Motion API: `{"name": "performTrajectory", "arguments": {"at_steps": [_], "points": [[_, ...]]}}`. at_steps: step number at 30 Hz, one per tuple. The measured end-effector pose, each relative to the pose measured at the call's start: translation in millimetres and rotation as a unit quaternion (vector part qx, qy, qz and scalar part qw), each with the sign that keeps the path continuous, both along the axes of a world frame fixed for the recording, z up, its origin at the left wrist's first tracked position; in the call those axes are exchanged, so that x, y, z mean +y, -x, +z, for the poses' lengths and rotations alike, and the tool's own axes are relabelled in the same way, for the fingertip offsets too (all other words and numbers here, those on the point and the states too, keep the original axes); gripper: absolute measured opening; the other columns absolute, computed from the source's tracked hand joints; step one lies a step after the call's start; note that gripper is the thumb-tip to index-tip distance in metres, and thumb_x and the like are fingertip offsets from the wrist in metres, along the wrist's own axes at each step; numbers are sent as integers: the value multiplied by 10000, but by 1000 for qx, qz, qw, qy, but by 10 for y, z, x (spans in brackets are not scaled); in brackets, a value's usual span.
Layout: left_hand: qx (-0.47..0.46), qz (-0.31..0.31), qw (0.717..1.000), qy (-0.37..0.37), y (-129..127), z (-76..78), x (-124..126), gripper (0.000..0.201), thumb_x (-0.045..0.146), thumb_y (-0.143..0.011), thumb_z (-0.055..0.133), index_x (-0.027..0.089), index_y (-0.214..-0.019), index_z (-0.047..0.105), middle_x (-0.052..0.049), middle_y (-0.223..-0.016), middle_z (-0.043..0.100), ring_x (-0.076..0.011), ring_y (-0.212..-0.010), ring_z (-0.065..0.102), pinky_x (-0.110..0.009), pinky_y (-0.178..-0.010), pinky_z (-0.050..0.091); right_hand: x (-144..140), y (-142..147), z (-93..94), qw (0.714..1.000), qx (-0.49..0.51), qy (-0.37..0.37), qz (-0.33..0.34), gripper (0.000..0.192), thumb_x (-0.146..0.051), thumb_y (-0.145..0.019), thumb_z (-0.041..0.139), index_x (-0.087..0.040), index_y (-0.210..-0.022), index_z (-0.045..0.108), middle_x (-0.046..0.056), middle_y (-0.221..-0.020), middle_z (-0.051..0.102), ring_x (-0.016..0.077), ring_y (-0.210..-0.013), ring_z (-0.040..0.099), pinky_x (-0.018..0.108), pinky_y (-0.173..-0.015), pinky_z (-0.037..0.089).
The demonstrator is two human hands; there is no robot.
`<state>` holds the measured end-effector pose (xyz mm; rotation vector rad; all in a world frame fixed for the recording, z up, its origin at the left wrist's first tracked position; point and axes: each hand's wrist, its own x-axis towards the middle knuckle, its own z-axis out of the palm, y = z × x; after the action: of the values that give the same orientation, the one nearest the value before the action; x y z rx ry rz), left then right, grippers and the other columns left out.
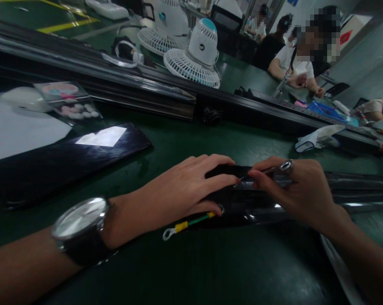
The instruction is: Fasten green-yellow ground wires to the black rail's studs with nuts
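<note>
My left hand (pixel 191 186), with a wristwatch (pixel 81 228) on its wrist, lies with fingers stretched over a long glossy black bar (pixel 251 214). Its index fingertip meets the bar near the tip of a thin metal tool. My right hand (pixel 299 190) is closed, thumb and fingers pinching that thin metal tool (pixel 269 170); its exact kind is hidden by the fingers. Under my left thumb runs a short green-yellow wire (pixel 196 220) with a ring terminal (pixel 169 234) at its free end. The wire's other end is at the bar beside the thumb.
On the green table lie a dark glossy panel (pixel 67 163), a picture packet (pixel 69 101) and a white glove (pixel 320 137). Long black rails (pixel 166 101) cross behind. Two white fans (pixel 193 63) lie beyond them. A person in white (pixel 305 63) sits across the table.
</note>
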<state>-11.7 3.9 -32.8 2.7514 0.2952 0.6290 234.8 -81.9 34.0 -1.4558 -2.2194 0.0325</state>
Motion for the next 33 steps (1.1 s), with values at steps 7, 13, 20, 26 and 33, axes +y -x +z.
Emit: {"name": "performTrajectory", "arguments": {"at_steps": [7, 13, 20, 26, 33], "points": [[-10, -1, 1000, -10, -13, -8, 8, 520, 437, -961, 652, 270, -1433, 511, -135, -1529, 458, -321, -1330, 523, -516, -1058, 507, 7, 49, -23, 1000, -8, -5, -2, 142, -279, -991, 627, -222, -884, 702, -13, -722, 760, 149, -590, 706, 266, -560, 487], [-6, 2, 1000, -14, -5, 26, -17, 458, 288, -1002, 591, 280, -1451, 496, -124, -1542, 452, -297, -1344, 526, -490, -1088, 503, 29, -42, -13, 995, -38, 20, 95, 99, -236, -998, 577, -206, -981, 670, 29, -856, 766, 165, -729, 708, 299, -681, 502], [-8, 5, 1000, 15, -8, 43, -19, 478, 273, -1001, 589, 315, -1466, 489, -90, -1549, 458, -277, -1332, 545, -460, -1103, 505, 25, -132, 90, 997, -17, 28, 63, 80, -205, -979, 598, -206, -989, 678, 26, -881, 768, 163, -756, 712, 290, -684, 503], [-30, -6, 999, 25, -8, 7, 11, 524, 441, -952, 664, 307, -1439, 527, -103, -1528, 480, -293, -1321, 551, -466, -1086, 517, 14, -21, 72, 1000, -12, 18, 1, 139, -280, -983, 630, -224, -888, 715, -32, -680, 739, 131, -549, 670, 267, -540, 447], [-27, -8, 999, 15, -22, 2, 7, 563, 481, -933, 678, 283, -1436, 523, -123, -1515, 481, -309, -1325, 540, -490, -1080, 508, 23, 32, 41, 1000, 7, 10, -13, 166, -287, -992, 637, -216, -874, 730, -32, -695, 753, 128, -584, 704, 255, -557, 457]]}}
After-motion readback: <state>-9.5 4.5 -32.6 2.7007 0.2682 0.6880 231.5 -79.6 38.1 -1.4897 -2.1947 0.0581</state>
